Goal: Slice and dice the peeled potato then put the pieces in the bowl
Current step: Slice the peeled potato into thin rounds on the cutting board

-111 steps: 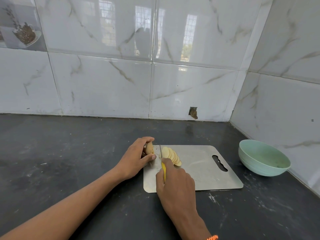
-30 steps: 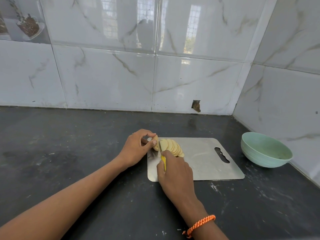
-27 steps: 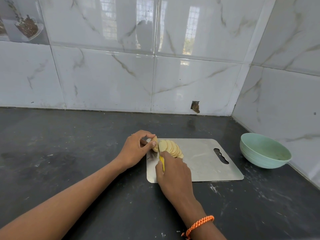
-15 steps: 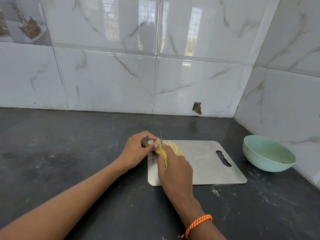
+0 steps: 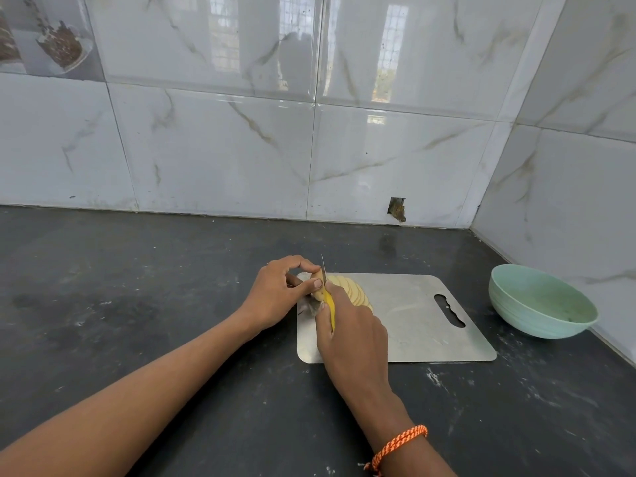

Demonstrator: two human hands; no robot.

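Observation:
A steel cutting board (image 5: 416, 325) lies on the dark counter. At its far left corner my left hand (image 5: 275, 297) pinches the small remaining end of the peeled potato (image 5: 317, 287) between thumb and fingers. A row of round potato slices (image 5: 351, 290) leans to the right of it. My right hand (image 5: 351, 339) grips a knife with a yellow handle (image 5: 329, 306); its blade (image 5: 322, 268) points away from me, tip raised, right against the potato end. The pale green bowl (image 5: 540, 301) stands to the right of the board and looks empty.
Marble-look tiled walls (image 5: 309, 160) close the counter at the back and on the right, right behind the bowl. The dark counter (image 5: 137, 287) stretches wide to the left. An orange cord bracelet (image 5: 399, 445) is on my right wrist.
The potato end has become shorter and the slice row longer. In the last half second the knife stays lifted with its tip up beside the potato end; the hands have barely moved.

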